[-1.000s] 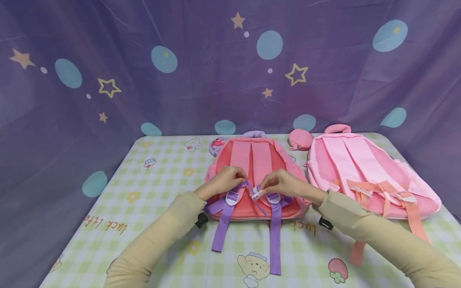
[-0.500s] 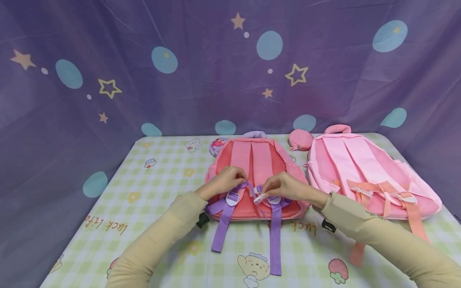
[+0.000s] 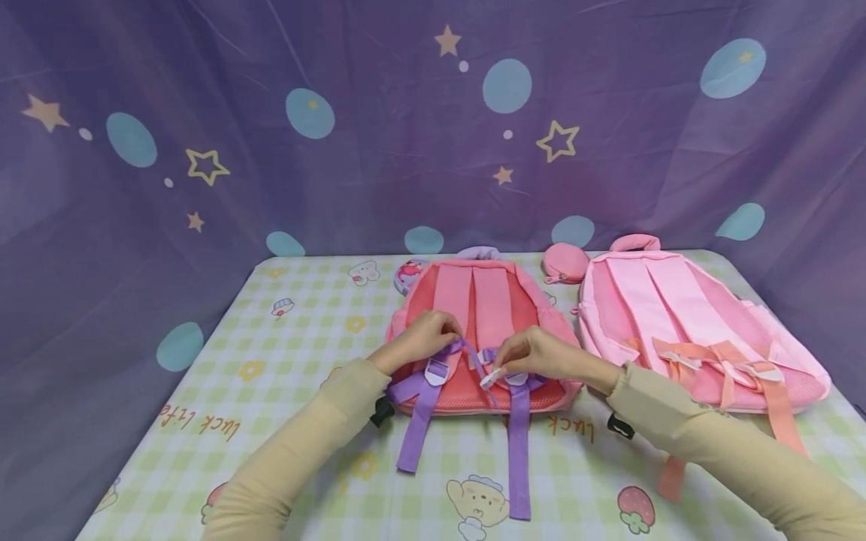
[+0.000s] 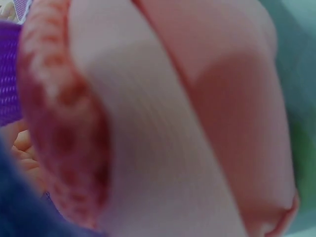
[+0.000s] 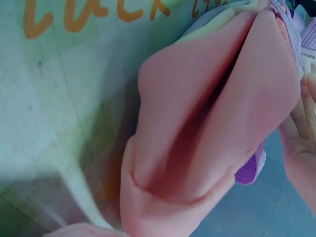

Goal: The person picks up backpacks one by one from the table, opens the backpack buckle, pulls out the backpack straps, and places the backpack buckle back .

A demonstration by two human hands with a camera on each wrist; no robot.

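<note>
A coral-pink backpack [image 3: 492, 300] lies with its shoulder-strap side up, its two purple webbing ends [image 3: 518, 451] hanging toward the table's front. Over its lower part, my left hand [image 3: 428, 335] pinches a narrow purple strap [image 3: 471, 350]. My right hand [image 3: 537, 352] pinches a small white buckle [image 3: 490, 378] just to the right of that strap, overlapping its lower end. White strap adjusters [image 3: 436, 372] sit below both hands. In the left wrist view the backpack's side [image 4: 197, 98] fills most of the picture. The right wrist view shows its side pocket [image 5: 168, 187], with my right hand at the right edge.
A light-pink backpack [image 3: 666, 315] with orange straps lies to the right. Behind stand a round pink pouch [image 3: 565, 263] and a lilac round pouch [image 3: 408, 275]. A checked cloth [image 3: 271, 451] covers the table; a purple starry curtain [image 3: 379, 173] hangs behind.
My right hand has shifted slightly down and right, and the white buckle has tilted and moved lower with it. The left hand stays nearly still on the purple strap.
</note>
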